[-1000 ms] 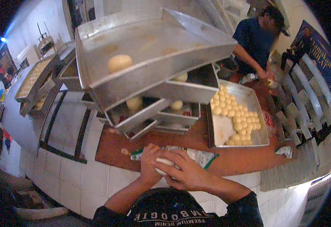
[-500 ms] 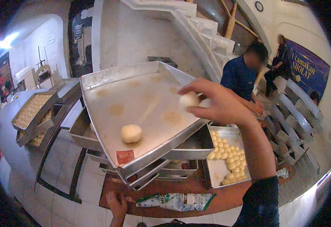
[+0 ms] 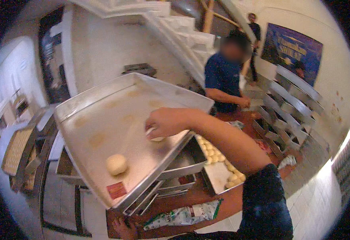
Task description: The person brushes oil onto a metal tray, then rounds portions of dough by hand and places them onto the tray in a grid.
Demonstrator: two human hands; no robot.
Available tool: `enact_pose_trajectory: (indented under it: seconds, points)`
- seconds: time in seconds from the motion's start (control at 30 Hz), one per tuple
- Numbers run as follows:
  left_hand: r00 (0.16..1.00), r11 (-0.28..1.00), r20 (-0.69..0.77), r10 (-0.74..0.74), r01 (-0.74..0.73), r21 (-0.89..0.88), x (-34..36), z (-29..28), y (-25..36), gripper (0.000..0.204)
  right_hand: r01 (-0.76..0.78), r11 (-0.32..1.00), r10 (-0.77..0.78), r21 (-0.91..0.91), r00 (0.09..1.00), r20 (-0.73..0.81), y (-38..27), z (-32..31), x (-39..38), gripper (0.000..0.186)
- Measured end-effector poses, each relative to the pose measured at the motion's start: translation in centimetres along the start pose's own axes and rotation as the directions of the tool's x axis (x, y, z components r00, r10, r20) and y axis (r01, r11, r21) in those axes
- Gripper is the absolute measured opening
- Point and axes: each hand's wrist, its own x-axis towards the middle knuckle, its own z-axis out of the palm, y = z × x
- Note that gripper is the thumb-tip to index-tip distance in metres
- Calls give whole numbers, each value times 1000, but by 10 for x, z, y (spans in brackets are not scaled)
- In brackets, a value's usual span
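My right hand (image 3: 165,123) reaches over the top metal tray (image 3: 103,120) of a stack and holds a pale dough ball (image 3: 156,137) against the tray's surface near its right edge. Another dough ball (image 3: 116,164) sits on the same tray toward the front left. My left hand (image 3: 123,229) rests low on the brown table edge (image 3: 171,202) near the bottom of the picture, holding nothing that I can see, fingers spread.
More trays are stacked under the top one. A tray with several dough balls (image 3: 219,168) lies to the right. A plastic packet (image 3: 183,215) lies on the table. Another person in a dark blue shirt (image 3: 223,80) works across the table. Tray racks (image 3: 295,108) stand at right.
My right hand has come down from the tray's far right side and now presses the dough ball onto the tray. A second earlier both hands held the ball at the table.
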Motion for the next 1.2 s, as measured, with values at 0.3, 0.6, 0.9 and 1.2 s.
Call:
enact_pose_trajectory:
  seconds: [0.3, 0.6, 0.9, 1.2]
  points:
    - [999, 999, 36, -22, 20, 42, 1, -2, 4, 42, 57, 989, -77, -133, 986, -149, -5, -14, 9, 41]
    - [994, 996, -60, 90, -89, 16, -2, 15, -15, 54, 351, 867, 57, 354, 636, -769, 28, -34, -59, 37]
    - [979, 990, -182, 88, -106, -91, 0, 15, -1, 44, -799, 595, 770, -86, 598, -222, 189, 212, -263, 18]
    - [931, 758, -22, -365, 284, -587, -26, 2, 10, 43, -922, 384, 860, -47, 375, -346, 198, 337, -295, 41]
